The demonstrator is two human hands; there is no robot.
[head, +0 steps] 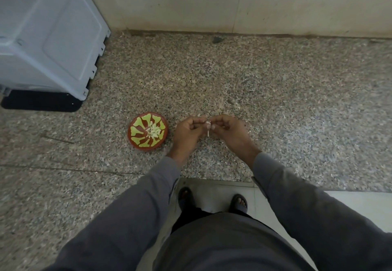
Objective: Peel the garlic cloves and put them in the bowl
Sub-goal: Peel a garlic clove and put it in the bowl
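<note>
Garlic clove, small and pale, sits pinched between the fingertips of both hands above the speckled granite tabletop, just right of the bowl, with a thin strip of skin hanging down from it

Far left, a large pale grey appliance stands against the wall on a black base; it is well apart from the work area. Right of it, the red-brown bowl with a yellow-green petal pattern rests on the tabletop, holding a small heap of peeled cloves at its centre. The bowl is near the left hand but not touching it.

The left hand has its fingers curled inward, gripping the clove from the left side. The right hand meets it from the right, its fingers likewise curled and pinching the same clove; the fingertips of the two hands are touching or nearly so. How much of the clove is bare cannot be made out at this size.

Small pale flecks lie on the stone around the hands. Grey sleeves reach in from below. Between them, past the tabletop edge, two sandalled feet stand on a light tiled floor. A beige wall runs behind the tabletop
</note>
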